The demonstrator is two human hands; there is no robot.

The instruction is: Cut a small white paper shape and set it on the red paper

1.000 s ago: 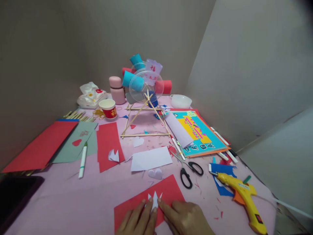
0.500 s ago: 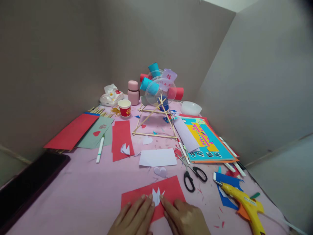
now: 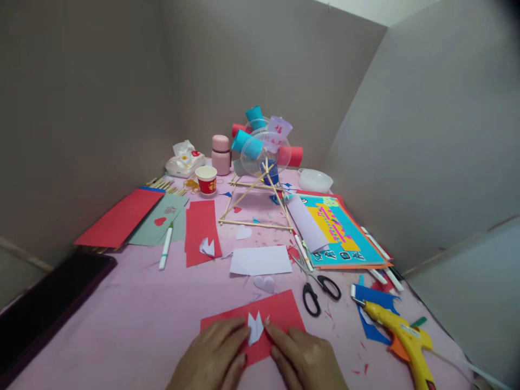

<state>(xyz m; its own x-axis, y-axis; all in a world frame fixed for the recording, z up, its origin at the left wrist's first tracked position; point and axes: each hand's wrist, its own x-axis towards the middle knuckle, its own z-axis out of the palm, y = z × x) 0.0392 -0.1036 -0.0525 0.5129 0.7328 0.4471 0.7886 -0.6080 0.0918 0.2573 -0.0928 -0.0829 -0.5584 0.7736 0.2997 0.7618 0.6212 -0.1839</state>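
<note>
A small white paper cutout (image 3: pixel 255 328) with pointed tips lies on a sheet of red paper (image 3: pixel 280 306) at the table's near edge. My left hand (image 3: pixel 215 349) rests on the sheet's left part, its fingers bent and their tips touching the cutout's left edge, partly covering it. Lying on the red paper with its index finger stretched out, my right hand (image 3: pixel 304 355) has its fingertip at the cutout's right side. Beyond the sheet are a pale heart cutout (image 3: pixel 264 284) and a white paper rectangle (image 3: pixel 260 260). Black-handled scissors (image 3: pixel 312 284) lie to the right.
A stick-framed wheel (image 3: pixel 266 154) with coloured paper cylinders stands at the back. A yellow glue gun (image 3: pixel 400 330) lies right, on blue scraps. A dark phone (image 3: pixel 60 309) is left. A paper cup (image 3: pixel 207 181), a marker (image 3: pixel 166 248) and a decorated card (image 3: pixel 345 227) surround the middle.
My left hand has shifted slightly left, its fingers more bent and the thumb side lower. The cutout has moved slightly left under the fingertips. My right hand stays nearly in place.
</note>
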